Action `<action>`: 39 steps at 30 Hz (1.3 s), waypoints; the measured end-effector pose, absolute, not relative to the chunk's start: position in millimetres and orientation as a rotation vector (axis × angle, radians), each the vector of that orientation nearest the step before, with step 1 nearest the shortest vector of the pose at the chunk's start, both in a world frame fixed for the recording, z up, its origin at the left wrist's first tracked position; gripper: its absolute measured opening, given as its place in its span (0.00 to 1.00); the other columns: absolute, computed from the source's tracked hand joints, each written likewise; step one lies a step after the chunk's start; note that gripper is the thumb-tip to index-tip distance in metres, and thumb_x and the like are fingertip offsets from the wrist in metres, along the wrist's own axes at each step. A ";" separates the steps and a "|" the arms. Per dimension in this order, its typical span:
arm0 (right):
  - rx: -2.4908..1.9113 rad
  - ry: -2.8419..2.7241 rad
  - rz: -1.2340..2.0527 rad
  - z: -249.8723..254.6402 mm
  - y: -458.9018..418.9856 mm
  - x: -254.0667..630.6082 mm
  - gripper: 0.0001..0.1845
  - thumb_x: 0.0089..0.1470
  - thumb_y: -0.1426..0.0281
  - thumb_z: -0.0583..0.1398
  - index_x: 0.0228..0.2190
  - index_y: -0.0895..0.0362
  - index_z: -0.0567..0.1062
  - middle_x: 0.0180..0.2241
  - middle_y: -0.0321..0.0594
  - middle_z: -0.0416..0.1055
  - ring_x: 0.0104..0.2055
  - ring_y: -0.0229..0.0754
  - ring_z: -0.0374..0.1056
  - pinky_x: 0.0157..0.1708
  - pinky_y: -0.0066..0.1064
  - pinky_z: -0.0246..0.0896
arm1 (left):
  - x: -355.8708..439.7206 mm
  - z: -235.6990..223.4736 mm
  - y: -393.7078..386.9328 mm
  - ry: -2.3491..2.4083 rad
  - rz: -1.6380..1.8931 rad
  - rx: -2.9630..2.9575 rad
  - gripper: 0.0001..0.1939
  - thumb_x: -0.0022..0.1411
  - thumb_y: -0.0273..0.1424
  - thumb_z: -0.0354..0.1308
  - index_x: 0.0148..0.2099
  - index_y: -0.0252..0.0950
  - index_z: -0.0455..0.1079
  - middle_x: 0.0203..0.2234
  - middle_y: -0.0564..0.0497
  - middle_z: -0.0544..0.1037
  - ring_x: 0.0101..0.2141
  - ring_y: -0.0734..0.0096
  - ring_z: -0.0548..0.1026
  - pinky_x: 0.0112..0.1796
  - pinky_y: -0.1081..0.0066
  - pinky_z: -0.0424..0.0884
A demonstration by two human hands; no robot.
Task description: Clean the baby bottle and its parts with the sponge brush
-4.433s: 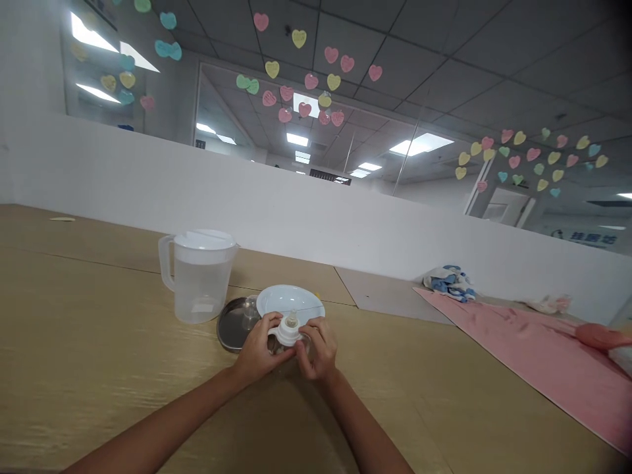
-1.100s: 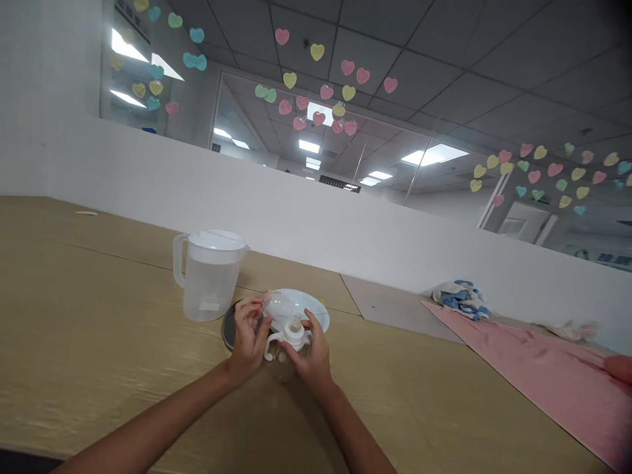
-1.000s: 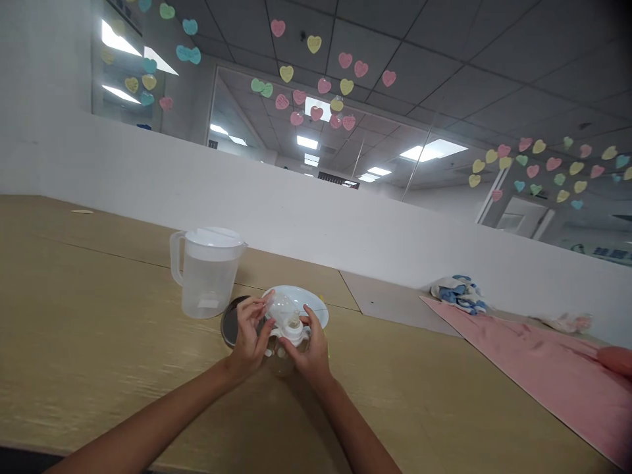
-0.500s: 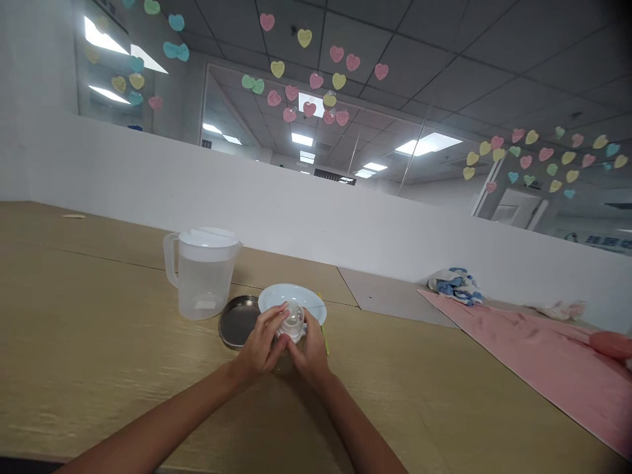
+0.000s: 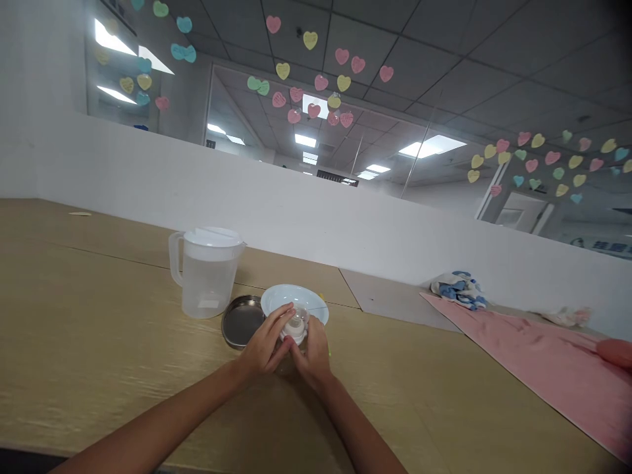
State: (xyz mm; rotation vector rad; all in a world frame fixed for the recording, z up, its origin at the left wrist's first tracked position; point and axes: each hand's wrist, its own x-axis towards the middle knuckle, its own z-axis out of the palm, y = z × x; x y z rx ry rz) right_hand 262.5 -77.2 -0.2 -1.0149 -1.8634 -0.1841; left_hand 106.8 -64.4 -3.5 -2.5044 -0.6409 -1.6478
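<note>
Left hand and right hand both clamp the bottle between them, clear cap upward, beyond the near edge of the counter.

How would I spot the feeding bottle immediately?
On the tan table, right of the lidded pitcher, the left hand and right hand meet before a pale bowl. Between them is the feeding bottle; unlike bowl or pitcher, it has a clear domed cap over a white collar.

left hand + right hand | around seemingly capped bottle | bowl behind | pitcher apart
</note>
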 end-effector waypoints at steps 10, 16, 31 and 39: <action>-0.890 -1.849 -0.258 0.8 -75.9 264.8 0.34 0.54 0.61 0.54 0.58 0.58 0.53 0.51 0.49 0.65 0.47 0.48 0.65 0.44 0.40 0.62 | 106.3 -0.3 -69.7 -0.761 -1.667 -2.577 0.23 0.64 0.30 0.44 0.61 0.37 0.50 0.58 0.40 0.59 0.55 0.59 0.62 0.51 0.60 0.66; -0.917 -1.770 -0.269 1.8 -74.4 262.3 0.30 0.51 0.61 0.56 0.54 0.59 0.59 0.48 0.50 0.67 0.46 0.49 0.66 0.44 0.40 0.64 | 108.1 1.6 -69.6 -0.719 -1.767 -2.610 0.22 0.64 0.29 0.45 0.60 0.37 0.52 0.56 0.40 0.60 0.55 0.62 0.62 0.49 0.63 0.67; -0.901 -1.705 -0.305 1.7 -71.4 261.0 0.28 0.50 0.61 0.58 0.50 0.60 0.62 0.42 0.49 0.70 0.43 0.48 0.68 0.41 0.40 0.66 | 112.0 1.9 -66.6 -0.666 -1.886 -2.634 0.21 0.64 0.27 0.45 0.59 0.38 0.53 0.55 0.40 0.61 0.54 0.62 0.62 0.49 0.63 0.66; -0.881 -1.685 -0.295 0.2 -70.4 261.1 0.28 0.48 0.63 0.59 0.50 0.59 0.62 0.41 0.47 0.70 0.42 0.48 0.68 0.40 0.39 0.66 | 111.7 2.1 -67.6 -0.674 -1.859 -2.630 0.21 0.64 0.27 0.44 0.59 0.38 0.53 0.54 0.41 0.61 0.55 0.63 0.61 0.51 0.61 0.64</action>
